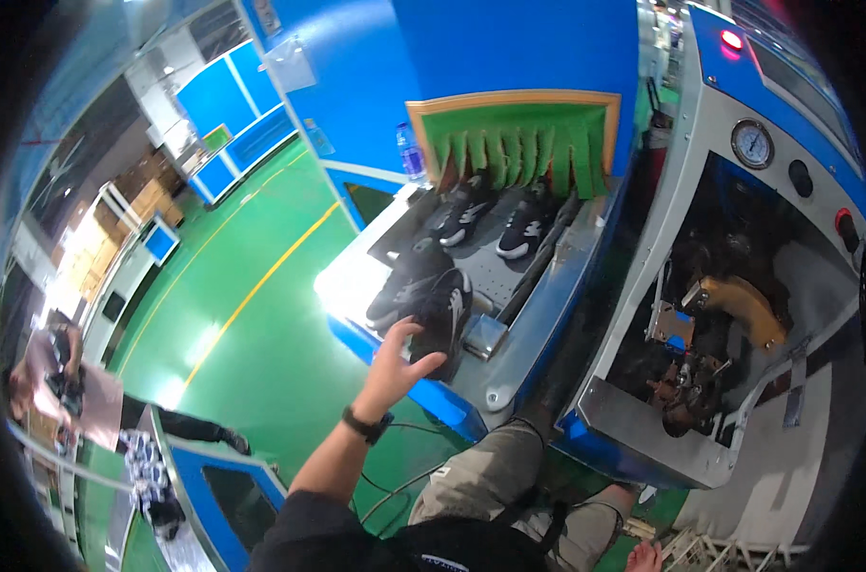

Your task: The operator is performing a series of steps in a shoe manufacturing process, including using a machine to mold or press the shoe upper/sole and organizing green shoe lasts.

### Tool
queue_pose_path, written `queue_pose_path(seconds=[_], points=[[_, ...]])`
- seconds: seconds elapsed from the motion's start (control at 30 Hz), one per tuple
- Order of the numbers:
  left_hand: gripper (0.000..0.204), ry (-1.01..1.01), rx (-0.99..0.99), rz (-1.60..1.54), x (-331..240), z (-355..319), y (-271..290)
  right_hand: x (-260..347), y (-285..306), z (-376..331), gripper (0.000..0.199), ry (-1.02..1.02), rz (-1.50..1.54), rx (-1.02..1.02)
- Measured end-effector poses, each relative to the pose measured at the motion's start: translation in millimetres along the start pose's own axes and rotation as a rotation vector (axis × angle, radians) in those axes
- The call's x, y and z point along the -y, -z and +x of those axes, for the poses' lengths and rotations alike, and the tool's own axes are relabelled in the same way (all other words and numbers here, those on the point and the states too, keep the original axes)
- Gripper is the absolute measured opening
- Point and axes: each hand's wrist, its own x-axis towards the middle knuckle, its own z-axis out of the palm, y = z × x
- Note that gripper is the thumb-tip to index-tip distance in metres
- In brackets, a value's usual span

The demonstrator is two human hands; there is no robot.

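My left hand (395, 367), a dark band on its wrist, reaches up to the near end of the conveyor with thumb and fingers apart. Right beside its fingertips is a black sneaker (442, 310); whether they touch, I cannot tell. Another dark sneaker (402, 281) with a pale sole lies against it on the left. Farther back, two black sneakers with white soles, a left one (463, 210) and a right one (521, 227), rest on the perforated bed. At the lower edge only the fingers of my right hand (644, 557) show, spread, with nothing visible in them.
A green strip curtain (519, 138) hangs in the blue machine's opening, a bottle (410, 153) beside it. On the right stands a machine with a gauge (752, 144) and a metal mechanism (685, 381) inside. A person (85, 391) holds something dark at far left. Cables (395, 491) cross the floor.
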Motion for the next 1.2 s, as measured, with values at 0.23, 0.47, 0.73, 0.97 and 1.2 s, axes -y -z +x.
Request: queue_pose_path(seconds=[0.23, 0.47, 0.73, 0.97, 1.2], points=[[0.069, 0.068, -0.102, 0.122, 75, 124, 24, 29, -159, -107, 0.036, 0.391, -0.635, 0.139], [0.056, 0.06, 0.315, 0.389, 73, 181, 61, -22, -210, -95, 0.032, 0.407, -0.849, 0.265], [0.07, 0.182, 0.07, -0.772, -74, 1, 116, -11, -305, -177, 0.072, 0.061, -0.351, 0.875], [0.102, 0.124, 0.722, -0.952, -116, -115, 0, 43, -342, -212, 0.105, 0.488, -0.305, 1.232], [0.072, -0.094, 1.407, -0.614, -126, -108, -48, 93, -264, -197, 0.101, 0.107, -0.27, 1.015]])
